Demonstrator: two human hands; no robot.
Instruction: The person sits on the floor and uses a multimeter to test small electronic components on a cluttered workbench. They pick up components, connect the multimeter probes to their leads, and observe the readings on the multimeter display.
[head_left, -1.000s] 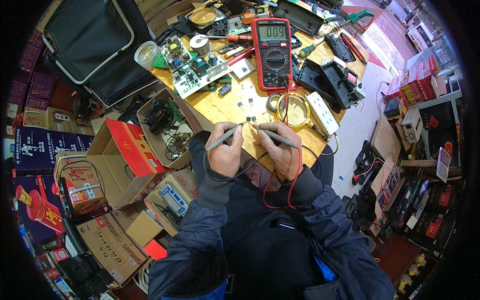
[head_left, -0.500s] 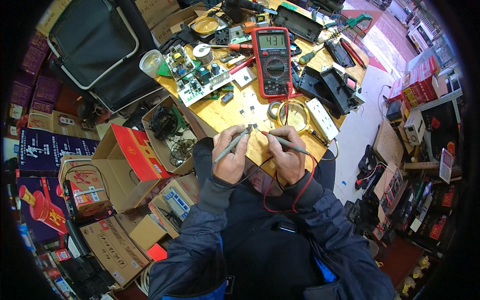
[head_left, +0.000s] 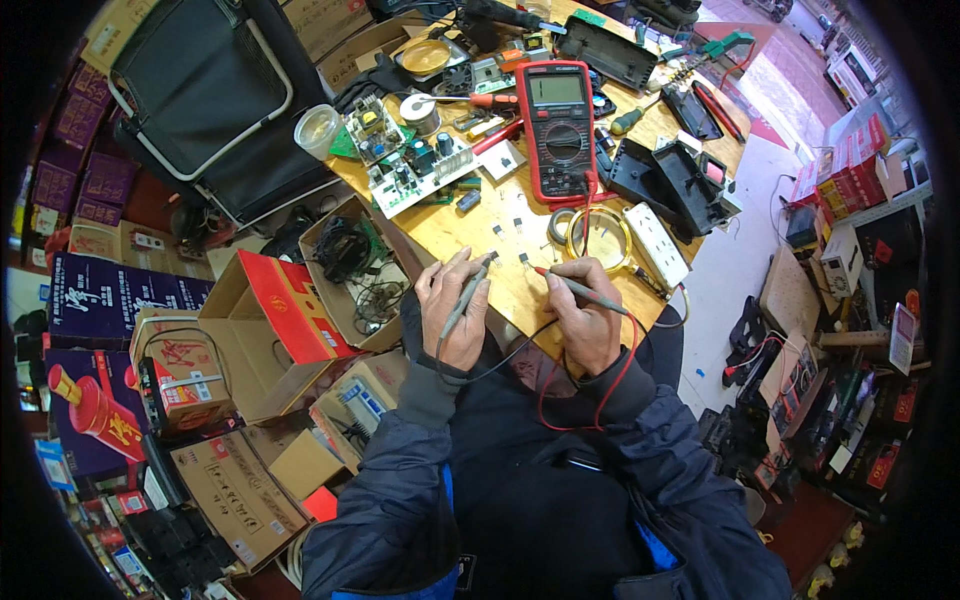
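My left hand (head_left: 450,315) is closed around a dark grey test probe (head_left: 466,296), its tip by a small black component (head_left: 491,257); I cannot tell whether my fingers also pinch that component. My right hand (head_left: 586,322) grips a second test probe (head_left: 590,294) with a red tip. Beside the red tip, a small black three-legged transistor (head_left: 524,259) lies on the wooden table. Two more transistors (head_left: 498,231) rest farther back. Beyond them lies a red digital multimeter (head_left: 561,128) with a grey screen; a red lead plugs into it.
A yellow ring-shaped dish (head_left: 598,232) and a white power strip (head_left: 656,245) lie right of the multimeter. Circuit boards (head_left: 420,180) and a solder spool (head_left: 421,113) are at left. Open black casings (head_left: 660,180) stand at right. Cardboard boxes (head_left: 270,340) crowd the floor at left.
My hands have moved apart, and the probe tips are farther from each other. The multimeter's reading has changed from several digits to a single mark. The whole view has shifted slightly.
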